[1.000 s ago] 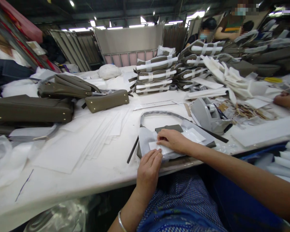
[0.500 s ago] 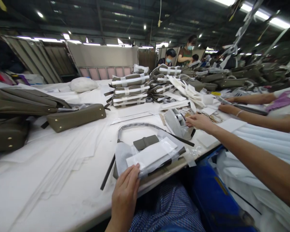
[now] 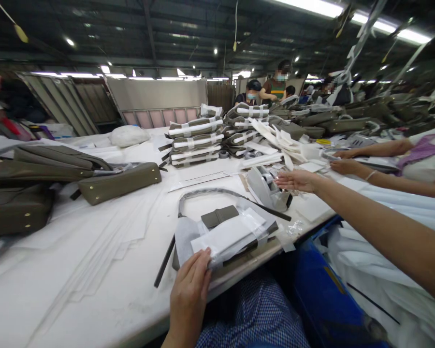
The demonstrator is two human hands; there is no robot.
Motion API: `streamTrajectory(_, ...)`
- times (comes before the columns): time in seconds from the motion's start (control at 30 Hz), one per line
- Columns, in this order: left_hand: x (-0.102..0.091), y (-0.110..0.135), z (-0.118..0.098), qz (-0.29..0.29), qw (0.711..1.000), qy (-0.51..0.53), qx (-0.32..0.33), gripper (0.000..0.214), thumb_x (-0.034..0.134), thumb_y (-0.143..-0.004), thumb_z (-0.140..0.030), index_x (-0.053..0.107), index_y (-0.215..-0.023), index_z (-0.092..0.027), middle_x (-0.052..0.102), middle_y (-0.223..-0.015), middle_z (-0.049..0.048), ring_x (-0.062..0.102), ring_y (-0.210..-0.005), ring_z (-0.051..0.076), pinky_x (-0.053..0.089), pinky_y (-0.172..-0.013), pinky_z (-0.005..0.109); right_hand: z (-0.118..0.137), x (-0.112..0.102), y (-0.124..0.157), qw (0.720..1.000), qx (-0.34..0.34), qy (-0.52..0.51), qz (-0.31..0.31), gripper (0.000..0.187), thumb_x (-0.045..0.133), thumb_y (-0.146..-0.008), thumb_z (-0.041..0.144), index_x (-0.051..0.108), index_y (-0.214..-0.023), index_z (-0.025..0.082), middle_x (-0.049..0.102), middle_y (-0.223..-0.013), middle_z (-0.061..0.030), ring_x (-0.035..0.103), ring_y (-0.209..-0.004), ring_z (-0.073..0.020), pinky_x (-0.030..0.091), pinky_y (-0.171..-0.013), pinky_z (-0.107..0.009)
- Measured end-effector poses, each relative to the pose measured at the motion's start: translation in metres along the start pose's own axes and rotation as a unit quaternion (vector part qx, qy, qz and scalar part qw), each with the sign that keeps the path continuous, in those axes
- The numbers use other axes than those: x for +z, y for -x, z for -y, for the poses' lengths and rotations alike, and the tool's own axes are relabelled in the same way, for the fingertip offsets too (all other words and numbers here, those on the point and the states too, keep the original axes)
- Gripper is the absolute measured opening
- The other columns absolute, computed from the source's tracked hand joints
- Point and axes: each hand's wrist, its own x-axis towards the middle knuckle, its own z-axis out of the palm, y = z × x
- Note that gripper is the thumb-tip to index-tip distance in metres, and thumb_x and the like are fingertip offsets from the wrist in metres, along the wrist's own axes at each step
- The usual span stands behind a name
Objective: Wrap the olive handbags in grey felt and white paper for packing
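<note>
An olive handbag [image 3: 217, 216] lies on the table in front of me, partly covered by thin white wrapping and a folded white sheet [image 3: 228, 234]. A wrapped handle [image 3: 210, 191] arches behind it, and dark strap ends stick out at both sides. My left hand [image 3: 191, 285] holds the near left edge of the sheet and bag, fingertips on top. Its thumb is partly hidden. My right hand [image 3: 296, 181] reaches to a grey tape dispenser [image 3: 263, 188], with its fingers stretched out at the dispenser's right side. No tape can be made out on those fingers.
Olive bags [image 3: 119, 183] lie at the left. Stacked wrapped bags [image 3: 195, 140] and white padding strips [image 3: 275, 135] stand behind. At the right, a co-worker's hands [image 3: 344, 164] work beside white padding [image 3: 395, 205]. A blue bin [image 3: 319, 290] stands below the table edge.
My right hand's fingers have gone from a pinch at the dispenser to stretched out. My left hand stays on the sheet. The view has shifted slightly.
</note>
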Motion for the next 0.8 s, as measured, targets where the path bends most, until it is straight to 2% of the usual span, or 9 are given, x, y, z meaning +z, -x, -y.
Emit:
streamTrajectory(0.17, -0.001, 0.001, 0.001, 0.007, 1.0, -0.008, 0.005, 0.034, 0.052, -0.096, -0.013, 0.058, -0.129, -0.018, 0.069, -0.123, 0.003, 0.063, -0.112, 0.019, 0.052, -0.097, 0.031, -0.01, 0.002, 0.057, 0.996, -0.057, -0.005, -0.066, 0.01, 0.066, -0.089, 0.025, 0.069, -0.088, 0.016, 0.075, -0.098, -0.0116, 0.072, -0.084, -0.0166, 0.063, -0.073, -0.022)
streamTrajectory(0.3, 0.0, 0.001, 0.001, -0.006, 1.0, -0.006, 0.011, 0.032, 0.052, -0.096, -0.013, 0.059, -0.127, -0.016, 0.07, -0.121, 0.0029, 0.064, -0.111, 0.019, 0.049, -0.098, 0.03, -0.049, 0.011, 0.091, 0.991, -0.086, 0.011, -0.098, 0.02, 0.075, -0.082, 0.034, 0.072, -0.09, 0.016, 0.074, -0.102, -0.0123, 0.071, -0.085, -0.0182, 0.062, -0.075, -0.024)
streamTrajectory(0.37, -0.001, 0.001, 0.001, -0.006, 1.0, -0.004, 0.013, 0.032, 0.053, -0.095, -0.012, 0.06, -0.127, -0.015, 0.07, -0.121, 0.003, 0.064, -0.111, 0.018, 0.048, -0.099, 0.03, -0.073, 0.014, 0.092, 0.988, -0.095, 0.004, -0.119, 0.025, 0.077, -0.078, 0.038, 0.073, -0.089, 0.017, 0.074, -0.099, -0.0111, 0.07, -0.084, -0.0177, 0.062, -0.073, -0.024)
streamTrajectory(0.47, -0.002, 0.002, 0.001, -0.007, 1.0, 0.0, 0.018, 0.033, 0.055, -0.094, -0.011, 0.06, -0.127, -0.015, 0.07, -0.121, 0.0029, 0.064, -0.111, 0.018, 0.046, -0.1, 0.029, -0.102, 0.013, 0.079, 0.983, -0.098, -0.004, -0.157, 0.03, 0.081, -0.072, 0.044, 0.073, -0.087, 0.019, 0.075, -0.093, -0.0088, 0.07, -0.08, -0.0172, 0.061, -0.068, -0.024)
streamTrajectory(0.57, -0.003, 0.001, 0.001, -0.007, 1.0, 0.004, 0.018, 0.032, 0.056, -0.094, -0.011, 0.061, -0.126, -0.014, 0.07, -0.121, 0.0036, 0.064, -0.111, 0.018, 0.045, -0.101, 0.03, -0.12, 0.003, 0.064, 0.979, -0.093, 0.03, -0.178, 0.034, 0.081, -0.067, 0.046, 0.073, -0.087, 0.019, 0.075, -0.092, -0.0085, 0.07, -0.077, -0.0178, 0.06, -0.067, -0.026)
streamTrajectory(0.63, -0.005, 0.0, 0.001, -0.009, 1.0, 0.003, 0.02, 0.031, 0.056, -0.094, -0.012, 0.061, -0.125, -0.014, 0.07, -0.121, 0.004, 0.064, -0.11, 0.018, 0.045, -0.101, 0.031, -0.125, -0.008, 0.06, 0.972, -0.107, 0.1, -0.183, 0.037, 0.079, -0.067, 0.048, 0.074, -0.089, 0.018, 0.076, -0.091, -0.0091, 0.071, -0.077, -0.0198, 0.06, -0.069, -0.029)
streamTrajectory(0.7, -0.006, -0.003, 0.0, -0.011, 1.0, 0.003, 0.022, 0.031, 0.057, -0.094, -0.012, 0.062, -0.124, -0.015, 0.07, -0.121, 0.0038, 0.063, -0.11, 0.019, 0.044, -0.101, 0.032, -0.123, -0.019, 0.065, 0.946, -0.149, 0.214, -0.191, 0.04, 0.073, -0.072, 0.052, 0.074, -0.092, 0.018, 0.076, -0.087, -0.0083, 0.072, -0.076, -0.023, 0.06, -0.072, -0.035)
streamTrajectory(0.8, -0.007, -0.005, -0.001, -0.011, 1.0, 0.007, 0.022, 0.032, 0.057, -0.094, -0.011, 0.061, -0.125, -0.016, 0.07, -0.12, 0.0039, 0.063, -0.11, 0.019, 0.044, -0.1, 0.033, -0.109, -0.027, 0.086, 0.859, -0.273, 0.389, -0.191, 0.036, 0.064, -0.083, 0.053, 0.075, -0.096, 0.021, 0.076, -0.088, -0.006, 0.072, -0.082, -0.0256, 0.057, -0.082, -0.039)
